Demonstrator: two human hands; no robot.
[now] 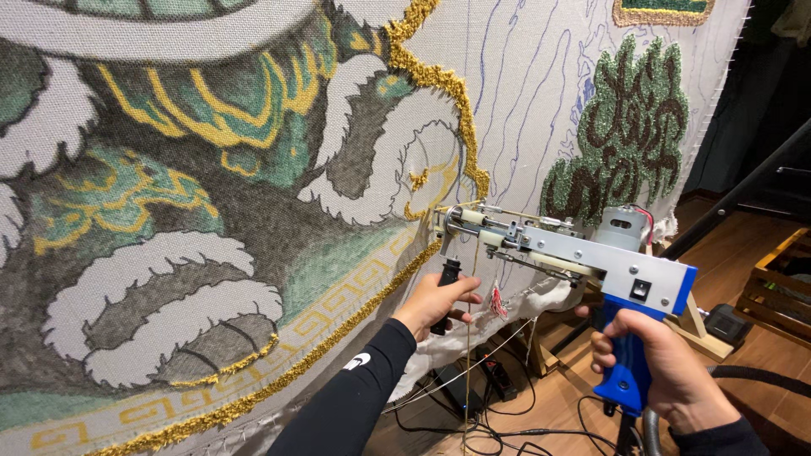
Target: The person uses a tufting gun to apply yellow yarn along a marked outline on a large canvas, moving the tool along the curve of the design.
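A grey metal tufting gun (583,253) with a blue grip is held against a stretched tufting cloth (524,93). My right hand (667,371) wraps the blue rear handle. My left hand (435,304) grips the black front handle under the gun's nose. The needle tip (441,221) touches the cloth at the lower end of a gold tufted outline (439,84). A yellow yarn strand (467,363) hangs from the gun. The cloth carries a large design in green, grey, white and gold (186,211).
A green and brown tufted patch (629,135) sits on the cloth to the right. Black cables (507,422) lie on the wooden floor. A wooden crate (777,291) stands at right, and a dark slanted bar (743,190) crosses behind the frame.
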